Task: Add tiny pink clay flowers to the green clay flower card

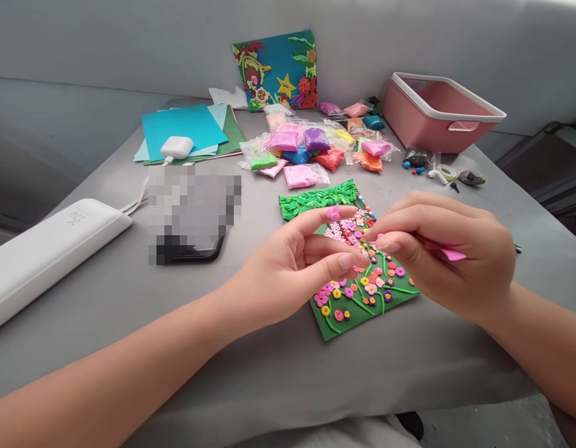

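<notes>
My left hand (288, 267) is held above the green clay picture (332, 326), fingers stretched and apart. On its index finger sit small pink clay pieces (333, 214), grouped like petals. Facing it, my right hand (449, 255) is closed in a pinch. A slim pink flat-ended thing (452, 254) pokes out behind its fingers, most of it hidden in the grip; whether it is a tool or clay I cannot tell. A bit of pink also shows by the right fingertips. The picture between the hands carries clay flowers, green stems and a leafy top band.
Behind lie several bags of coloured clay (288, 142) and a propped sea-scene picture (278, 71). A pink basket (418, 118) stands back right, near small loose bits. Coloured sheets (183, 130), a white earphone case (176, 147), a phone (195, 252) and a white power bank (59, 249) are left.
</notes>
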Available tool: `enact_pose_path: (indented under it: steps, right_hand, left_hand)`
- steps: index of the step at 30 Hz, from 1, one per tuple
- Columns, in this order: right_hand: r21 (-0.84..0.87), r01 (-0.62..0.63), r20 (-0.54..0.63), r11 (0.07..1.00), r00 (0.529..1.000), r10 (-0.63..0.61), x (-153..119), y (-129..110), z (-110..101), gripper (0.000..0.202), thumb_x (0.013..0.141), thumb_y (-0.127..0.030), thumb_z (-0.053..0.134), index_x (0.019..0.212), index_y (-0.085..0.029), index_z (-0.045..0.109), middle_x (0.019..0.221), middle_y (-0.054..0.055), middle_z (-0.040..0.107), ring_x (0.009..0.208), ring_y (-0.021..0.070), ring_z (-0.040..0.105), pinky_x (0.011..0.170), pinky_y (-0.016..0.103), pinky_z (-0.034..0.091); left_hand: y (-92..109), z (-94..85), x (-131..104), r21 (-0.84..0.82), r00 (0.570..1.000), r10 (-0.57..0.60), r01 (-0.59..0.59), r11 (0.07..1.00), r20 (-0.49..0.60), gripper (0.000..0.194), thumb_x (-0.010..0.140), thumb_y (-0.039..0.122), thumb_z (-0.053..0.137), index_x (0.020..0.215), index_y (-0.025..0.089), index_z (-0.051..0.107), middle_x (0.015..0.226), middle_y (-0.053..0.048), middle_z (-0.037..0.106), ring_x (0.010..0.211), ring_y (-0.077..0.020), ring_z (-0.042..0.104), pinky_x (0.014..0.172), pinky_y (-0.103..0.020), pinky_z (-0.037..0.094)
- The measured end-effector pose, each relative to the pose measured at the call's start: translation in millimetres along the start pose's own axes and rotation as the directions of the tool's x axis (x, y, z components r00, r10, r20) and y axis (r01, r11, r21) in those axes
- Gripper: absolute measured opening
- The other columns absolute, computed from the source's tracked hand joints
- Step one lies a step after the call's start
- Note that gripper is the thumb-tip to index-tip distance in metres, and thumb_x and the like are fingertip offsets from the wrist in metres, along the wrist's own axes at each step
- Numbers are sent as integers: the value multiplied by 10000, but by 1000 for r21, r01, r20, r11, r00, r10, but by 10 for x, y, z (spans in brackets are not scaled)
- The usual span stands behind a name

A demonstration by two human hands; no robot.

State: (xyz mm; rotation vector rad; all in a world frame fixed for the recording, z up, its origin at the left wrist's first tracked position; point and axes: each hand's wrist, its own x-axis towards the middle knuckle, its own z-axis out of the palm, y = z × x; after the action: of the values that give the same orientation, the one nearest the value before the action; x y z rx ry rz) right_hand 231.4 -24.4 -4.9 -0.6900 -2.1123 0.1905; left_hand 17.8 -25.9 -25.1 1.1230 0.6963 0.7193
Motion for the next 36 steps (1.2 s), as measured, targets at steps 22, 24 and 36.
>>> enact_pose_path:
  steps: [22, 24, 36]
  right_hand:
    - [42, -90, -23, 995, 996, 91, -4, -2, 1, 87, 911, -135, 740, 890, -219, 753, 737, 13, 731, 628, 122, 651, 552, 261, 525]
    - [57, -100, -27, 993, 994, 101, 2, -4, -1, 73, 905, -141, 749, 857, -196, 747, 713, 11, 719, 621, 113, 639, 550, 248, 517]
    - [218, -160, 4, 963, 987, 163, 3, 5, 31, 129, 900, -93, 716, 862, -202, 774, 747, 11, 730, 659, 109, 649, 610, 252, 567]
  left_hand:
    - [10, 20, -22, 91, 999, 22, -19, 996, -31, 635, 861, 331, 835, 1415, 263, 530, 949, -26, 808, 1006, -201, 727, 875, -324, 570]
    - [17, 33, -27, 94, 999, 18, -15, 995, -31, 644, 855, 344, 840, 1413, 259, 530, 941, -29, 806, 1011, -212, 730, 869, -332, 569]
    - [-33, 22, -56, 139, 997, 81, -81, 987, 10, 560, 908, 286, 786, 1407, 283, 533, 995, -12, 814, 960, -170, 754, 824, -282, 605]
